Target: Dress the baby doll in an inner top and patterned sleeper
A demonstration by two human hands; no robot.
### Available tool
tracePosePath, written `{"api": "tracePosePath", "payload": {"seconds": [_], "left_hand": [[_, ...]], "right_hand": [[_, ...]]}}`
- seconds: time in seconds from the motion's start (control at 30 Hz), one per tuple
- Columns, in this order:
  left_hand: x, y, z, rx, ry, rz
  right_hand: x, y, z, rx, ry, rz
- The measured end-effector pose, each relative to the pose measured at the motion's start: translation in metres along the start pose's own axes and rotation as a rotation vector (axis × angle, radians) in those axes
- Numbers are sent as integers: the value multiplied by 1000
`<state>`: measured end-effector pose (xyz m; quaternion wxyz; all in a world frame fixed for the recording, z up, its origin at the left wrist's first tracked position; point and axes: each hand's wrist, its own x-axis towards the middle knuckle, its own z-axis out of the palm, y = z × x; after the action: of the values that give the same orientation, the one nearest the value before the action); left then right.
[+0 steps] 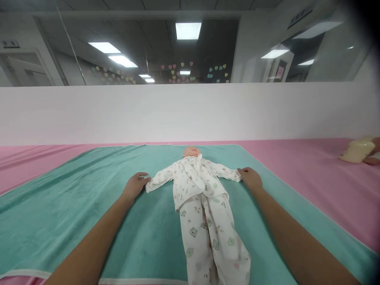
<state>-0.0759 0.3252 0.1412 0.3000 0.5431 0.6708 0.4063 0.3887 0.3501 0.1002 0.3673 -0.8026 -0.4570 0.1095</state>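
Note:
A baby doll lies on its back, its head toward the wall. It is dressed in a white printed jacket and matching trousers, with both sleeves spread outward. My left hand has its fingers closed on the end of the left-side sleeve. On the other side, my right hand pinches the cuff of the right-side sleeve. The doll's own hands do not show. Its trouser legs stretch toward me, and the ends run out of the picture.
Beneath the doll is a teal blanket with a pale edge, over a pink cover. At far right another person's hand holds a pale yellow bottle. A white wall with windows above stands behind.

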Motion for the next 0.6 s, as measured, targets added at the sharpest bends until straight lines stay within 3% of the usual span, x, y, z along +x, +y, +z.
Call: {"api": "tracePosePath", "payload": {"seconds": [0.1,0.17,0.27,0.33,0.5,0.6], "left_hand": [[-5,4,4,-278,-32,-4],[-6,5,5,-352,14,7],[-7,7,6,-326,106,2],[-8,9,6,-331,95,-11],[-8,8,2,-345,125,-25],[-4,3,-1,-334,165,-14]], "right_hand": [[2,6,0,112,9,-59],[3,8,1,193,-1,-85],[3,10,2,307,-53,-107],[2,8,1,324,-73,-126],[-4,2,-1,178,-118,-177],[-5,2,1,220,-45,-184]]}}
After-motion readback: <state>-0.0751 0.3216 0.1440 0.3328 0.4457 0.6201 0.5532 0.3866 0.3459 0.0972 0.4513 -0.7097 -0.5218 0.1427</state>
